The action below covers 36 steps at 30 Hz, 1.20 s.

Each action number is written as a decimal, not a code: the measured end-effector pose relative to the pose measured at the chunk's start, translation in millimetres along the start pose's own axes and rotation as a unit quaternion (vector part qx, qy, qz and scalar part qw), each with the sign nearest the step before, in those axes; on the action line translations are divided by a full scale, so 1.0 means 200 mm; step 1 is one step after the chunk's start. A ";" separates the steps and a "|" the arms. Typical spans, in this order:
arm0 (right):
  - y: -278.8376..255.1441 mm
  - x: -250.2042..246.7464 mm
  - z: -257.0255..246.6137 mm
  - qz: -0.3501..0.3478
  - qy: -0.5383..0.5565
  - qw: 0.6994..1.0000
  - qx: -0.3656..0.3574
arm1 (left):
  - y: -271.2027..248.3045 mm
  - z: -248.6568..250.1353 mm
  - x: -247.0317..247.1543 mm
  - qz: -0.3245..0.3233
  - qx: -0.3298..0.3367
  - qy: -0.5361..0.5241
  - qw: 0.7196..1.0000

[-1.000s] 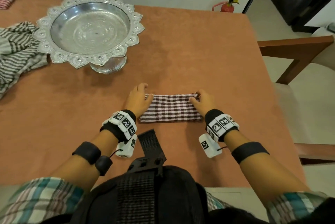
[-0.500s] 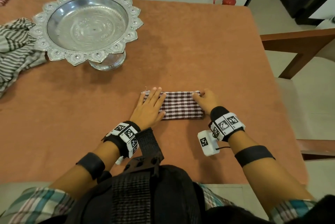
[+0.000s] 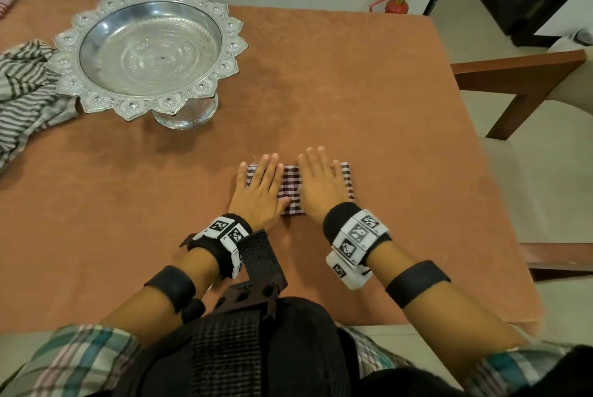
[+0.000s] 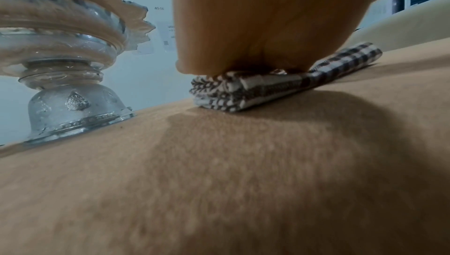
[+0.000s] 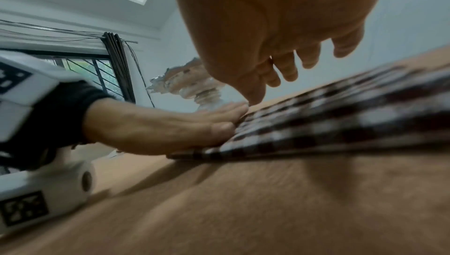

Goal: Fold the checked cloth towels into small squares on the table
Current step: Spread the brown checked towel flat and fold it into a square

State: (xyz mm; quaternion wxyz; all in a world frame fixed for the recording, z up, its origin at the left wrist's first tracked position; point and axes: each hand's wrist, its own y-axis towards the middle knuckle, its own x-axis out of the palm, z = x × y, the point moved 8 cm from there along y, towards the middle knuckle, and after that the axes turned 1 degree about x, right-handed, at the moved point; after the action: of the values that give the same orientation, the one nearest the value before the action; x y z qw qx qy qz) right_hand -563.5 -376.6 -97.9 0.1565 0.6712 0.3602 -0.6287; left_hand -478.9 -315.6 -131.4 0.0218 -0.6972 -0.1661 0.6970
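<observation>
A brown-and-white checked towel [image 3: 292, 191], folded into a short thick strip, lies on the orange-brown table [image 3: 369, 91] in front of me. My left hand [image 3: 261, 184] lies flat on its left part, fingers straight, and presses it down. The left wrist view shows my left hand's palm [image 4: 243, 18] on the layered end of the towel [image 4: 243, 89]. My right hand [image 3: 321, 181] is spread over the right part with straight fingers. In the blurred right wrist view the right hand's fingers [image 5: 287, 66] sit just above the towel [image 5: 340, 116], beside the left hand [image 5: 158, 128].
A silver pedestal tray [image 3: 150, 53] stands at the back left, with a crumpled striped cloth [image 3: 25, 91] to its left. A wooden chair [image 3: 519, 75] stands past the table's right edge. A red fire extinguisher [image 3: 396, 5] is on the floor behind.
Both hands let go of the towel's ends. The left one went flat onto the left part first, then the right hand moved left over the right part. The towel stayed put.
</observation>
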 end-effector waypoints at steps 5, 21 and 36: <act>0.03 0.20 0.06 -0.102 -0.011 0.995 0.005 | -0.01 -0.06 0.04 -0.040 -0.006 -0.033 0.999; -0.18 0.07 0.38 0.055 0.065 0.968 0.237 | 0.00 0.15 0.02 -0.062 0.087 -0.040 0.993; -0.16 0.07 0.32 0.073 0.480 0.848 0.213 | -0.02 0.24 -0.13 0.093 0.073 -0.109 0.987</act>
State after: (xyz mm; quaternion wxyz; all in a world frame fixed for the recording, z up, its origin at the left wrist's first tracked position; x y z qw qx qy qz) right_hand -633.2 -392.2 -112.7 -0.1372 0.9306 0.1972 -0.2761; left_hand -526.6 -329.0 -106.8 -0.0110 -0.6260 -0.0507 0.7781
